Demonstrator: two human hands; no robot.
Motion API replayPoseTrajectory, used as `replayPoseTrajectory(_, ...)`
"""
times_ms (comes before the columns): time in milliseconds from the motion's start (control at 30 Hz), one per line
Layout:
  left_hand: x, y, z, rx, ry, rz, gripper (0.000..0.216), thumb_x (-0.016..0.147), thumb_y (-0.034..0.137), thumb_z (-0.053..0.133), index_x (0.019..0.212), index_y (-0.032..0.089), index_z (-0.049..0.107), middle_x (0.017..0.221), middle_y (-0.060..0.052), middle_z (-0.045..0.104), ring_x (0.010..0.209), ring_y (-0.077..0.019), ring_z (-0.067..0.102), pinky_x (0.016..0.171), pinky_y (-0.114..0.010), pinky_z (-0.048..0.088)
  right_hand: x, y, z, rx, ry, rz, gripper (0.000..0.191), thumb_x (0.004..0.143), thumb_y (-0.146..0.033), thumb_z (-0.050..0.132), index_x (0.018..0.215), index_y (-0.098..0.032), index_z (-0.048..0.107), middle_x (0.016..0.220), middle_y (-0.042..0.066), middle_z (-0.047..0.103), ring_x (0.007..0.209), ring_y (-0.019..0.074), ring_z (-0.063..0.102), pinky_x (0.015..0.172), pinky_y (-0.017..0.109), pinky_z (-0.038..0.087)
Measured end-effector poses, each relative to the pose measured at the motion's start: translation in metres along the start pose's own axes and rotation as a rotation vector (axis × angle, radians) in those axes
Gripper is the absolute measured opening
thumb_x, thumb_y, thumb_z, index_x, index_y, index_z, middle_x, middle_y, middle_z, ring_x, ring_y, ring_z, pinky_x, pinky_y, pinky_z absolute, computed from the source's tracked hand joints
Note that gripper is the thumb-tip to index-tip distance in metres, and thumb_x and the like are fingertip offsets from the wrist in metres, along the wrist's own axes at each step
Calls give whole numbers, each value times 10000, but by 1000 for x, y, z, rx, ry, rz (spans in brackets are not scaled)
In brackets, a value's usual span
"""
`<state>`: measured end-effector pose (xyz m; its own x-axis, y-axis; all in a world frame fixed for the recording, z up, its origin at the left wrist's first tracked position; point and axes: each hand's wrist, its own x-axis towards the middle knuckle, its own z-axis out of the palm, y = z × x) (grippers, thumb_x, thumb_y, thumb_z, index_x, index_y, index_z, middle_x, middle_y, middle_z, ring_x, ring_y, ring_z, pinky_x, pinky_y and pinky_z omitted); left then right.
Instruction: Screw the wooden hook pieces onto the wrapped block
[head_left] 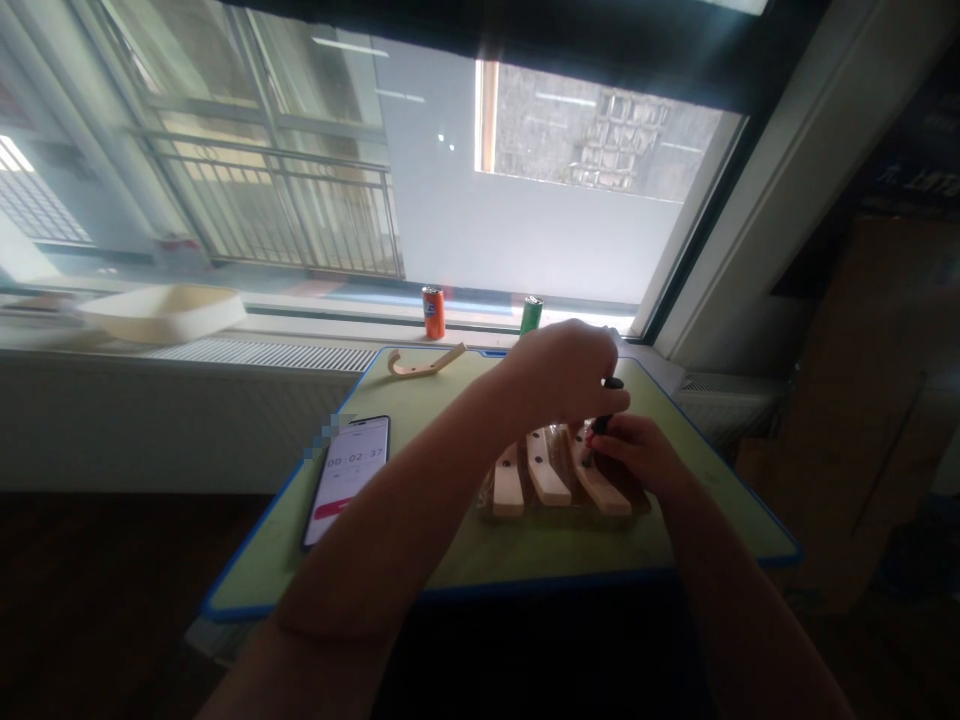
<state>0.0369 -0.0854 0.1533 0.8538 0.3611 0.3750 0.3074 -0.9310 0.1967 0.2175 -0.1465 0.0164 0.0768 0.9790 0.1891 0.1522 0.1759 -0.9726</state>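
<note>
Three pale wooden hooks lie side by side on clear plastic: a left one, a middle one and a right one. Dark round spots, holes or screw heads, mark their faces. My left hand reaches across from the left, its fingers closed round the upper handle of a black and red screwdriver. Lower down, my right hand pinches the screwdriver near its red part. The tool stands roughly upright, its tip at the right hook; the exact contact is too small to tell.
Another wooden hook lies at the far left of the blue-edged table. A phone showing a timer lies near my left forearm. An orange can, a green can and a cream basin stand along the window.
</note>
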Motion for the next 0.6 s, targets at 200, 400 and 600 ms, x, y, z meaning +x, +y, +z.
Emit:
replayPoseTrajectory(200, 2, -1, 3, -24, 7, 7, 330, 782, 453, 528, 867, 168, 673, 732, -23, 642, 660, -147, 543, 631, -273, 405, 3, -1, 2, 43, -6, 4, 214, 599, -276, 770, 735, -185, 633, 719, 1, 640, 641, 135, 590, 621, 272, 483)
replayPoseTrajectory(400, 5, -4, 5, -62, -11, 64, 262, 805, 359, 509, 883, 169, 671, 736, -10, 648, 645, -116, 549, 628, -245, 406, 1, -2, 2, 93, -56, -4, 193, 631, -278, 749, 772, -182, 660, 744, 7, 640, 668, 141, 590, 634, 270, 474)
replayPoseTrajectory(600, 6, -14, 8, -102, -19, 172, 264, 785, 191, 494, 990, 171, 659, 883, -27, 666, 713, -110, 580, 696, -244, 433, -1, -4, 3, -18, -36, -64, 179, 691, -335, 696, 798, -192, 704, 923, 43, 644, 799, 173, 601, 678, 278, 477)
